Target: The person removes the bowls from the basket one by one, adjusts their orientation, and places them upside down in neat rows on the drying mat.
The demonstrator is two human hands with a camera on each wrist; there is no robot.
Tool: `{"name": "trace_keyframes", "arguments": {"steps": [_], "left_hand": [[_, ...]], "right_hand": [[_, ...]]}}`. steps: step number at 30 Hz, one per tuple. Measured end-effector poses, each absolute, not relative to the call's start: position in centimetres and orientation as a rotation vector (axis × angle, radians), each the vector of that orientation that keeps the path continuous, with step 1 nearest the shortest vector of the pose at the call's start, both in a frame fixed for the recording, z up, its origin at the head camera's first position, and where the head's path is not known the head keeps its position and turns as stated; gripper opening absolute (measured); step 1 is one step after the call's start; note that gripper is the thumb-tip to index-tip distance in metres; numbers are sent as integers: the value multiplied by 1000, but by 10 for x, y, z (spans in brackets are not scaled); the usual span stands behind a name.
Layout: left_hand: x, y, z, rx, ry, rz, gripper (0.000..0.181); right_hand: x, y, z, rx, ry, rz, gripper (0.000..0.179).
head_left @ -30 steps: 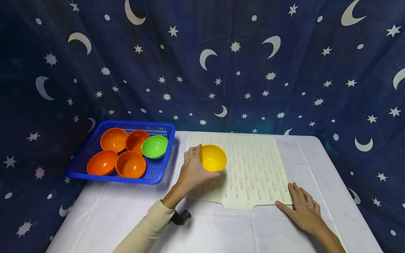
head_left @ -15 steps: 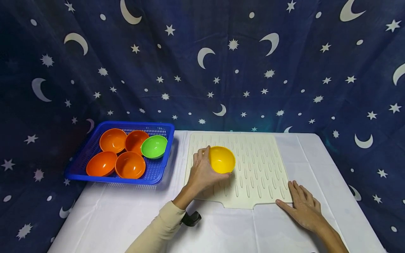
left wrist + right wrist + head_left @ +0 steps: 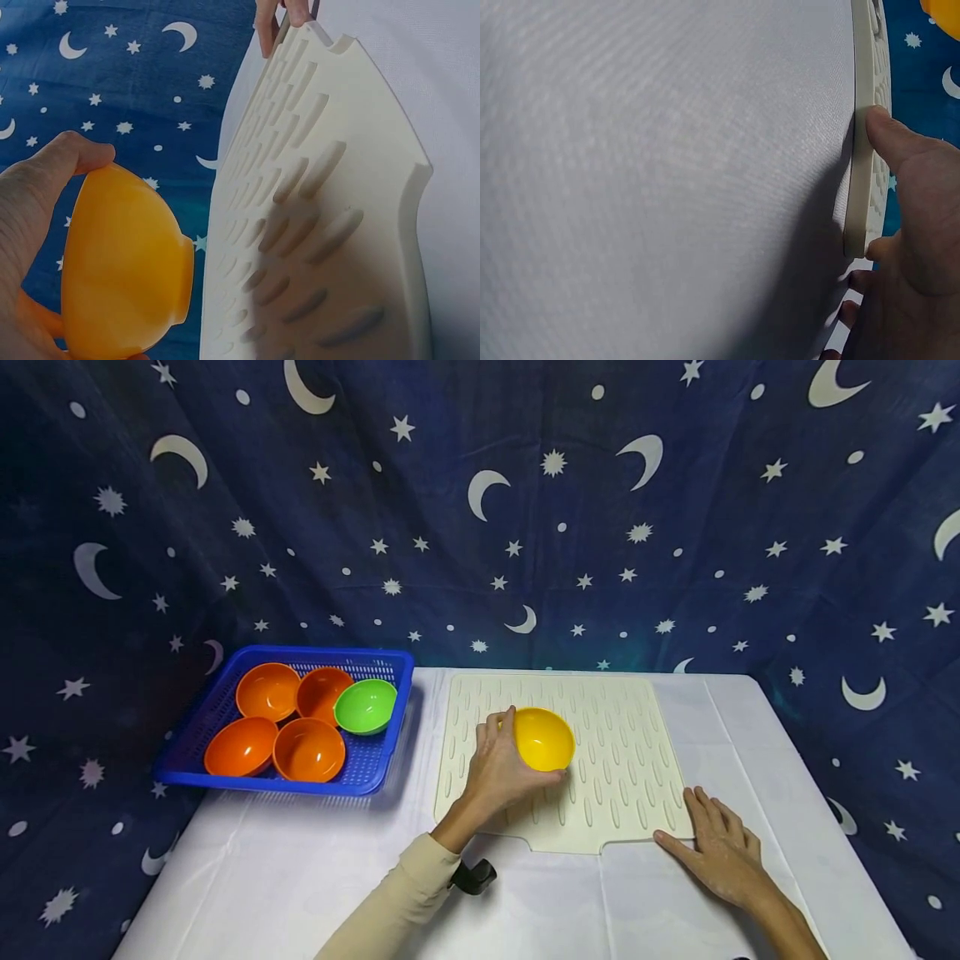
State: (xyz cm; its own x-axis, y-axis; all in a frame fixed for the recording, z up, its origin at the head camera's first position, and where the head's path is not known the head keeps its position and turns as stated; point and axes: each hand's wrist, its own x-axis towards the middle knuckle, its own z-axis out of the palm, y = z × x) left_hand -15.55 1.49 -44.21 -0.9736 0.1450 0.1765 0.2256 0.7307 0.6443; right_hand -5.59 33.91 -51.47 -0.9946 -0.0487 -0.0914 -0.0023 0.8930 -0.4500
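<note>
My left hand (image 3: 504,772) grips a yellow bowl (image 3: 544,740) by its rim, thumb at the near side and fingers at the far side. The left wrist view shows the bowl (image 3: 124,262) upright, its foot a little above the cream drying mat (image 3: 622,777), which has raised oval ridges. My right hand (image 3: 722,852) rests at the mat's near right corner with fingers extended. In the right wrist view, the thumb of that hand (image 3: 930,210) touches the mat's edge (image 3: 861,180).
On the left, a blue plastic basket (image 3: 375,774) holds several orange bowls (image 3: 309,750) and one green bowl (image 3: 366,707). A white cloth (image 3: 540,910) covers the table. Behind hangs a dark blue curtain (image 3: 450,510) with moons and stars.
My left hand has carried the yellow bowl to the right over the mat, from its left part toward the middle. The right hand has stayed at the corner.
</note>
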Motion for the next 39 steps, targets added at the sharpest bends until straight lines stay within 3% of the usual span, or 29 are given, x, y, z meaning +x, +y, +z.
{"name": "trace_keyframes", "arguments": {"steps": [18,29,34,39], "left_hand": [[-165,55,-457,-313,-2846,-949,120],[-174,81,-464,-299,-2881,-873,121],[-183,95,-462,-259,-2914,-785,125],[-191,111,-460,-213,-2970,-706,128]], "right_hand": [[-69,342,-499,7,2919,-686,99],[-94,327,-492,2,3080,-764,64],[-116,313,-482,-57,3078,-1023,47],[-135,306,-478,-67,2983,-1319,46]]}}
